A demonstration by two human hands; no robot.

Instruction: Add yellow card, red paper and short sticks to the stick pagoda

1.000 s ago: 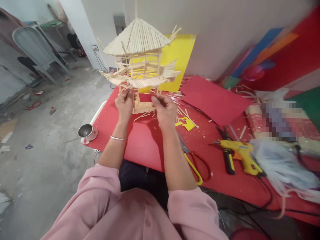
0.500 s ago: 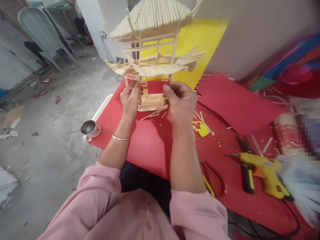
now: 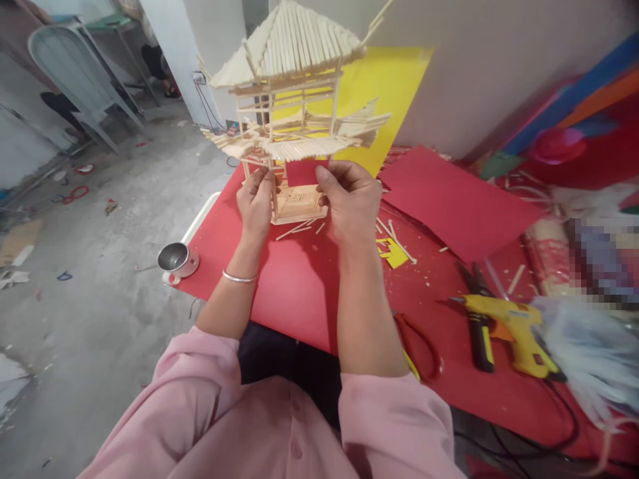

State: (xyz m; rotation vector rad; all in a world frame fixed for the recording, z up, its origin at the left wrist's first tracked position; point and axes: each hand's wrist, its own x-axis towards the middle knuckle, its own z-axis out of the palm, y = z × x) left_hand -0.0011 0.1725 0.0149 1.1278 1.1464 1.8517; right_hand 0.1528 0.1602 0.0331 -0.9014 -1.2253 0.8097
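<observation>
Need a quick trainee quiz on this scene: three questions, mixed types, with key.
1. True or false: the glue gun lies on the table.
2. Multiple choice: what colour is the large sheet behind the stick model? A) green B) yellow C) blue
3. Short answer: which hand's fingers pinch the small red card below the model's lower roof?

Key: 1. True. 2. B. 3. The right hand.
</observation>
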